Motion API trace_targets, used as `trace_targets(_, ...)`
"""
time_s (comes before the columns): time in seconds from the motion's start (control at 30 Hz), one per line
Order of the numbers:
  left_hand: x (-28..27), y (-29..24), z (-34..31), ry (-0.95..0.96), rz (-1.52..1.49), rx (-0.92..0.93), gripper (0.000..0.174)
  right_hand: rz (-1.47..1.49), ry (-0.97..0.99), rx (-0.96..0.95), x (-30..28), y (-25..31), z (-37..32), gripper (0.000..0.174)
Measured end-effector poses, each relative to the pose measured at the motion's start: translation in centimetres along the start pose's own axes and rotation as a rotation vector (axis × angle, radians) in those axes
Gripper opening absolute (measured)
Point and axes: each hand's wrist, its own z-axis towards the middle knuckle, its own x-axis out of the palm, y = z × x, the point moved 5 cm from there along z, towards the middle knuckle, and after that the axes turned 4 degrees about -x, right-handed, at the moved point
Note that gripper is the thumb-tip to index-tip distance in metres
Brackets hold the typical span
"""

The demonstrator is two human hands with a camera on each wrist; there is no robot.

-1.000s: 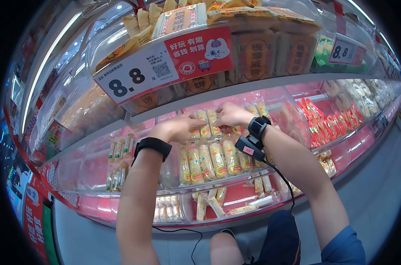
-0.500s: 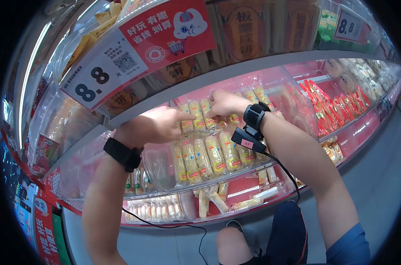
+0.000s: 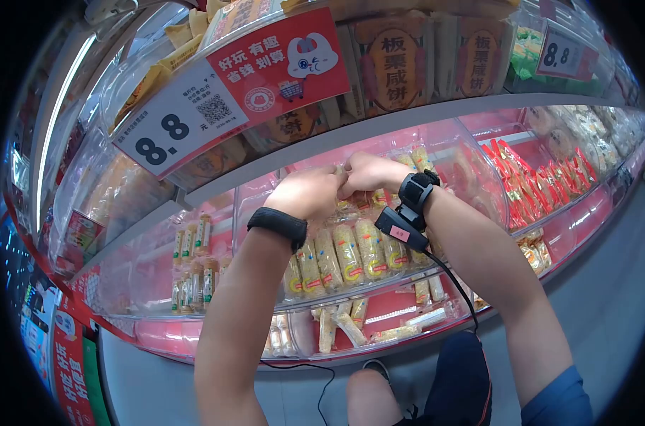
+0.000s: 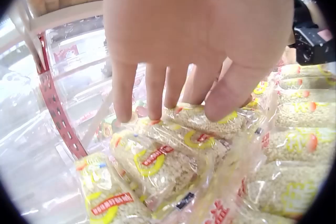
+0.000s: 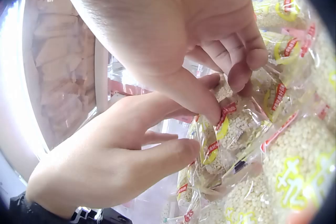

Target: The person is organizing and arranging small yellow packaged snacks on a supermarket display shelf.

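Clear-wrapped puffed-rice bars (image 3: 347,255) with yellow and red print stand in two rows in a clear bin. Both hands meet over the back row. My left hand (image 3: 305,193) reaches in from the left. In the left wrist view its fingers (image 4: 155,98) point down, nearly straight, with the tips on leaning bars (image 4: 152,163). Beside it, my right hand (image 3: 372,174) has its thumb and bent fingers about a puffed-rice bar (image 5: 233,129). The hands hide much of the back row in the head view.
A shelf edge with a price sign (image 3: 230,92) and boxed cakes (image 3: 393,64) overhangs the bins. Red packets (image 3: 535,170) lie to the right, small wrapped sticks (image 3: 191,263) to the left. A lower bin holds loose wrapped bars (image 3: 347,326). A black cable (image 3: 454,280) hangs from my right wrist.
My left hand first shifts left, then comes back right and now meets the right hand over the back row. The right hand stays at that row. The head view tilts down, then slightly up.
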Motion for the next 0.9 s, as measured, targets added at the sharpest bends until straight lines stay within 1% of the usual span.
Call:
trace_targets(0.1,-0.3,-0.2,-0.1,0.002,0.041,-0.017,0.03,-0.005,-0.006,-0.005,-0.1,0.0,0.1,0.024)
trace_targets(0.17,0.0,0.3,0.5,0.031,0.014,-0.038,0.03,-0.014,-0.018,0.004,-0.1,0.0,0.0,0.025)
trace_targets(0.27,-0.1,0.5,0.6,0.053,-0.004,-0.05,0.034,-0.152,-0.028,0.028,-0.5,1.0,-1.0,0.036)
trace_targets(0.33,0.0,0.8,0.7,0.032,-0.002,-0.044,0.039,-0.328,-0.134,0.026,-1.4,2.7,-2.8,0.045)
trace_targets(0.37,0.3,1.1,0.8,0.051,0.002,-0.057,0.039,-0.422,-0.191,0.017,-1.9,3.9,-3.6,0.05)
trace_targets(0.4,0.3,1.0,0.9,0.066,0.009,-0.067,0.038,-0.487,-0.183,-0.002,-2.0,4.4,-4.4,0.05)
trace_targets(0.47,-0.3,0.8,0.8,0.064,-0.002,-0.089,0.039,-0.623,-0.109,0.123,-1.5,6.9,-7.6,0.029)
trace_targets(0.5,-0.9,0.4,0.4,0.051,-0.024,-0.103,0.04,-0.718,-0.126,-0.004,-0.9,8.6,-10.2,0.024)
trace_targets(0.53,-0.6,0.2,0.2,0.049,-0.052,-0.112,0.04,-0.76,-0.217,-0.261,0.1,9.7,-13.3,0.019)
trace_targets(0.57,0.2,0.8,1.0,-0.009,-0.039,-0.035,0.043,-0.734,-0.176,-0.488,1.1,10.0,-16.1,0.018)
trace_targets(0.6,0.5,0.7,1.2,-0.008,-0.016,-0.04,0.044,-0.643,0.072,-0.368,2.3,10.5,-18.1,0.021)
trace_targets(0.63,0.3,0.6,1.3,-0.012,0.005,-0.045,0.045,-0.547,0.23,-0.425,3.4,10.7,-20.3,0.024)
trace_targets(0.67,0.5,0.9,1.5,-0.041,-0.014,-0.073,0.045,-0.495,0.479,-0.343,4.8,9.6,-21.8,0.026)
trace_targets(0.7,0.9,1.2,1.7,-0.071,-0.035,-0.105,0.046,-0.438,0.569,-0.334,6.4,7.8,-23.0,0.025)
trace_targets(0.73,1.0,1.3,1.9,-0.106,-0.009,-0.106,0.045,-0.47,0.604,-0.221,8.5,4.7,-23.4,0.022)
trace_targets(0.8,0.6,0.8,1.6,-0.115,0.002,-0.101,0.042,-0.556,0.478,-0.199,11.3,-1.4,-22.9,0.019)
trace_targets(0.83,0.6,0.7,1.6,-0.12,0.01,-0.112,0.04,-0.577,0.266,-0.251,11.9,-4.6,-22.4,0.02)
trace_targets(0.87,0.6,0.6,1.6,-0.129,0.002,-0.125,0.038,-0.607,0.345,0.018,12.2,-6.5,-20.4,0.022)
trace_targets(0.9,0.4,0.5,1.4,-0.139,-0.001,-0.137,0.037,-0.697,0.423,0.079,12.3,-7.9,-18.9,0.024)
